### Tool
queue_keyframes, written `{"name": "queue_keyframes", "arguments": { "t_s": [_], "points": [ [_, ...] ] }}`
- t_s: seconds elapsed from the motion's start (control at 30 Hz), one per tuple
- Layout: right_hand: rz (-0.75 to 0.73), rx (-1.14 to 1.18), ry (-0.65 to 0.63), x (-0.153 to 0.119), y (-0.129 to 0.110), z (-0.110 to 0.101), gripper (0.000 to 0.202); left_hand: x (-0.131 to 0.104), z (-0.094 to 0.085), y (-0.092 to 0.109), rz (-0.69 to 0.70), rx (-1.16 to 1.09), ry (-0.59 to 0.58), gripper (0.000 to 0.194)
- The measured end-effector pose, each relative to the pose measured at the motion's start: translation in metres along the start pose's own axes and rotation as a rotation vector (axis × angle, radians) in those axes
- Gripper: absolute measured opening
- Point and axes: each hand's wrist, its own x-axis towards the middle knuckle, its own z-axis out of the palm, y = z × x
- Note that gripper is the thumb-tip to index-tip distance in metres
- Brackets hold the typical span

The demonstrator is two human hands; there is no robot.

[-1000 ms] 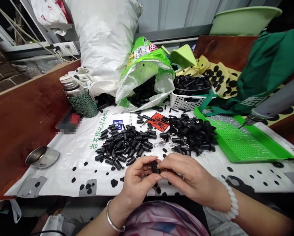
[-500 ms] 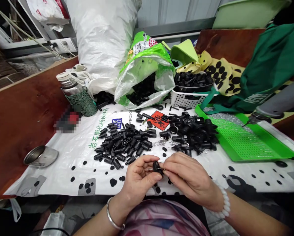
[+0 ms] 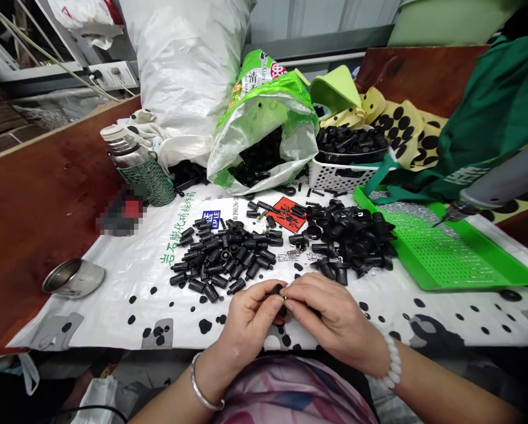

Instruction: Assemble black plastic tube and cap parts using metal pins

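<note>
Near the front edge of the table, my left hand (image 3: 248, 318) pinches a small black plastic part (image 3: 278, 290) between thumb and fingers. My right hand (image 3: 335, 309) meets it from the other side, its thumb and fingertips pressed together against the part. Whatever sits in the right fingertips is too small and covered to make out. Ahead of the left hand lies a heap of ribbed black plastic cylinders (image 3: 220, 259). Beyond the right hand is a pile of black flared plastic parts (image 3: 356, 235).
A green perforated tray (image 3: 480, 268) with small metal pieces stands at right, beneath a grey power screwdriver (image 3: 498, 182). Behind the heaps are an open green-white bag (image 3: 264, 118) and a white basket (image 3: 343, 176) of black parts. At left stand a thermos (image 3: 142, 171) and a metal cup (image 3: 81, 280).
Both hands have come closer together, the right one shifting left. The black part is now more covered by the fingers, and the metal pin seen beside it earlier is hidden.
</note>
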Motion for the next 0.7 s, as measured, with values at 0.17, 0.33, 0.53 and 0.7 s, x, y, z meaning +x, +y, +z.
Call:
{"name": "queue_keyframes", "arguments": {
  "t_s": [0.17,0.33,0.53,0.7],
  "points": [
    [0.008,0.042,0.043,0.004,0.000,-0.003,0.014,-0.005,-0.007,0.006,0.041,-0.035,-0.075,0.039],
    [0.036,0.057,0.020,0.004,0.001,-0.006,0.012,-0.006,-0.019,0.006,0.225,0.273,-0.084,0.035],
    [0.015,0.000,0.010,0.003,-0.001,-0.004,0.013,-0.002,-0.021,0.004,0.415,0.565,-0.020,0.036],
    [-0.025,-0.060,0.046,0.002,0.001,-0.005,0.028,-0.001,-0.019,0.007,0.418,0.577,-0.028,0.028]
  ]
}}
